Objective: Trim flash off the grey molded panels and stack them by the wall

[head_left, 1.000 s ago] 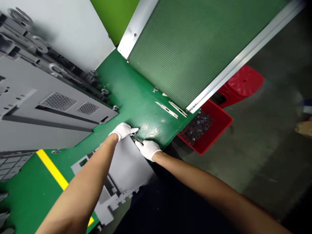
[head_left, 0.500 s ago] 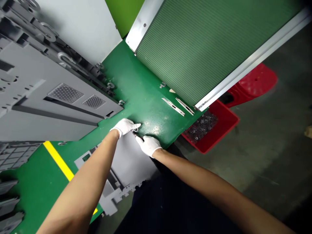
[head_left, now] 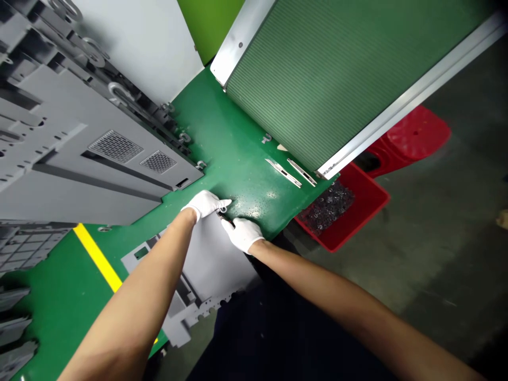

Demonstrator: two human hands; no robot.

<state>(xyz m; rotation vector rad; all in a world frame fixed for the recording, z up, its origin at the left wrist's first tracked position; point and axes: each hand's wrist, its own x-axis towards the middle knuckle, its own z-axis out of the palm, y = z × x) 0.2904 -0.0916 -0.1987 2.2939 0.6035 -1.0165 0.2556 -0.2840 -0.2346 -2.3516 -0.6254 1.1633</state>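
Observation:
A grey sheet-metal panel (head_left: 216, 256) lies in front of me on the green bench, with cut-outs along its left part and a notched near edge. My left hand (head_left: 204, 205), in a white glove, is closed at the panel's far corner, one finger stretched out past it. Beside that finger sits a small grey hook-like ring (head_left: 223, 209) at the panel's edge. My right hand (head_left: 243, 234), also gloved, is closed round a slim dark tool (head_left: 224, 217) whose tip touches or nearly touches the panel by the ring. The tool's kind is hidden by the glove.
Grey vented panels (head_left: 119, 145) with hooks stand stacked at left. A green ribbed conveyor belt (head_left: 317, 84) rises at upper right. Two slim metal strips (head_left: 283, 173) lie on the bench near a loose hook (head_left: 266, 138). A red bin (head_left: 357, 211) of small metal parts stands below.
The view has shifted slightly, so the stacked panels appear a little further right. Both hands keep almost the same place and grip at the panel's corner.

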